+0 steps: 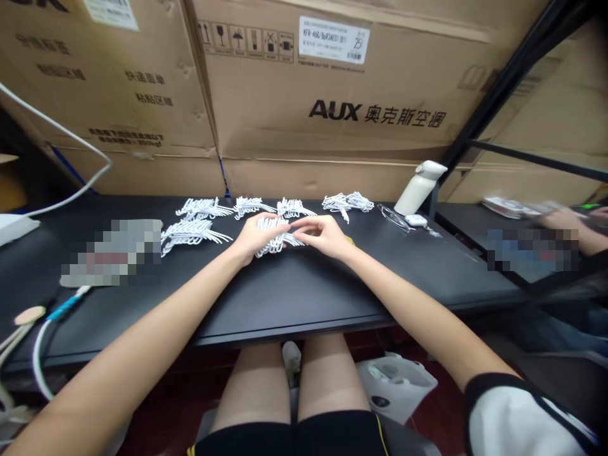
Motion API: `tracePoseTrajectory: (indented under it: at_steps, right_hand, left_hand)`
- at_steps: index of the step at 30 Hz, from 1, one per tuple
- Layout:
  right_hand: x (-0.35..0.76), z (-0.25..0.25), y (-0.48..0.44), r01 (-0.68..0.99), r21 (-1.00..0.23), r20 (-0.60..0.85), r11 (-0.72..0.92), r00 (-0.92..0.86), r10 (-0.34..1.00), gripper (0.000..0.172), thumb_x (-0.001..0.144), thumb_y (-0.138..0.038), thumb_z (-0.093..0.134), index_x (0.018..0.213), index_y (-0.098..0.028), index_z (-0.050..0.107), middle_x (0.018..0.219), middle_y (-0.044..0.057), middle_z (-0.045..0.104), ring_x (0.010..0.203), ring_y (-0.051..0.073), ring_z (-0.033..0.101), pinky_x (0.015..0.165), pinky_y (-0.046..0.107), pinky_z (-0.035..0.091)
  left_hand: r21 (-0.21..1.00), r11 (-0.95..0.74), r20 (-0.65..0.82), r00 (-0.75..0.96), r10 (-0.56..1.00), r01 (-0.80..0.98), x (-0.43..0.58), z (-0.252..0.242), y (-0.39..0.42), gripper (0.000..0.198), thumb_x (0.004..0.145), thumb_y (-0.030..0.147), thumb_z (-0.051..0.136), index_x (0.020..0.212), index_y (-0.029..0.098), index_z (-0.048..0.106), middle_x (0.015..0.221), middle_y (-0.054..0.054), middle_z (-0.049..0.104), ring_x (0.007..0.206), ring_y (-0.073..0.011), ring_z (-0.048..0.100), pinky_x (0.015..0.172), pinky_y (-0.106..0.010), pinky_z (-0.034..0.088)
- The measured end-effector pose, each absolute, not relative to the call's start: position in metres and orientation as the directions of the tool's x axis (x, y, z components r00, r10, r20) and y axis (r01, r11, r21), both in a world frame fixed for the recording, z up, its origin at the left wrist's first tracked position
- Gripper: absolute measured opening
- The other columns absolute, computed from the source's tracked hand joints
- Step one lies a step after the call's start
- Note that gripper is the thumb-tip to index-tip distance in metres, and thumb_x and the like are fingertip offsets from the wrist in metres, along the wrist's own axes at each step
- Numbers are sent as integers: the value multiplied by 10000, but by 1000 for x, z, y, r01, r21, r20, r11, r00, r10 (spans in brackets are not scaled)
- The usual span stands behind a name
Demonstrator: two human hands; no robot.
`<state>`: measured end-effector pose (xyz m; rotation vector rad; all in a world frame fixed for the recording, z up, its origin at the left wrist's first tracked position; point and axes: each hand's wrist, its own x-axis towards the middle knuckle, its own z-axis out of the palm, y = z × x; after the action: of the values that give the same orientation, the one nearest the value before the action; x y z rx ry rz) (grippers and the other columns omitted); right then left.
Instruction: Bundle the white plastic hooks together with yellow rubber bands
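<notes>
A bundle of thin white looped strands, perhaps cords, is held just above the black desk in front of me. My left hand is closed around its left side, thumb across the top. From the right, my right hand reaches in with thumb and fingers brought together at the loose strand ends. Its fingertips touch the bundle; exactly what they pinch is partly hidden. Similar white bundles lie behind and to the left, among them a near left bundle and a far right bundle.
Tall cardboard boxes stand along the desk's back edge. At right are a white bottle, glasses and a small white case. A blurred-out phone-like slab with a cable lies left. Another person's hand shows far right.
</notes>
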<state>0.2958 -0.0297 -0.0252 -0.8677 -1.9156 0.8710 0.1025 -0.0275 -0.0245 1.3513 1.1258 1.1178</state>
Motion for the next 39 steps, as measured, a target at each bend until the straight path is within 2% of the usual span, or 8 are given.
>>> tracePoseTrajectory:
  at_steps: [5,9,12,15,18,25,31,39]
  right_hand:
    - [293,-24,-33,315,-821,254,476,-546,799,301,784,-420,672,842,-125,698,804,56,732,739,167,676,686,252,502]
    - [289,-25,-39,330,-831,192,449,-586,787,336,865,-457,570,792,-131,614,655,18,658,575,125,600,580,231,449]
    - [289,-23,-43,477,-669,234,570,-593,771,354,921,-445,488,758,-143,574,597,-10,575,547,110,514,569,229,373]
    - [290,-21,-45,601,-474,230,644,-621,749,311,959,-401,432,847,-154,583,690,13,592,613,125,505,598,237,331]
    - [289,-19,-47,651,-408,171,641,-635,753,291,983,-380,385,934,-166,577,718,29,598,625,142,515,607,243,327]
    - [288,-21,-46,637,-404,177,657,-650,739,330,1005,-350,325,950,-154,585,799,64,644,648,153,531,638,255,351]
    - [288,-23,-46,581,-446,217,681,-668,712,324,997,-351,336,928,-150,581,815,53,632,657,138,509,674,256,363]
    - [289,-26,-44,521,-507,261,687,-667,698,323,974,-378,366,864,-150,568,705,-1,549,611,108,433,636,233,332]
  left_hand:
    - [967,-190,180,73,981,170,103,-26,-25,453,600,433,806,926,151,668,863,-58,707,763,-203,668,710,-305,528]
    - [955,-239,220,125,968,176,103,-26,-25,475,620,442,792,972,146,674,922,-66,700,825,-201,649,776,-310,495]
    - [942,-264,231,170,958,208,102,-27,-25,472,629,447,786,980,151,677,973,-74,691,866,-211,635,808,-326,480]
    - [925,-287,241,199,950,250,101,-28,-25,443,648,458,773,970,167,685,1007,-68,685,919,-219,621,851,-335,463]
    - [923,-289,234,225,946,255,101,-28,-27,446,648,464,774,971,169,689,990,-63,687,903,-216,620,835,-331,464]
    - [976,-132,71,315,946,174,102,-20,-30,531,637,462,792,1062,158,700,921,-71,711,802,-195,645,753,-313,498]
    - [995,87,-96,392,915,40,97,-17,-28,496,607,447,821,978,134,721,782,-69,717,681,-183,655,649,-306,536]
    - [999,35,-44,318,947,34,99,-22,-26,455,601,446,825,935,146,750,826,-75,737,731,-195,674,647,-279,542]
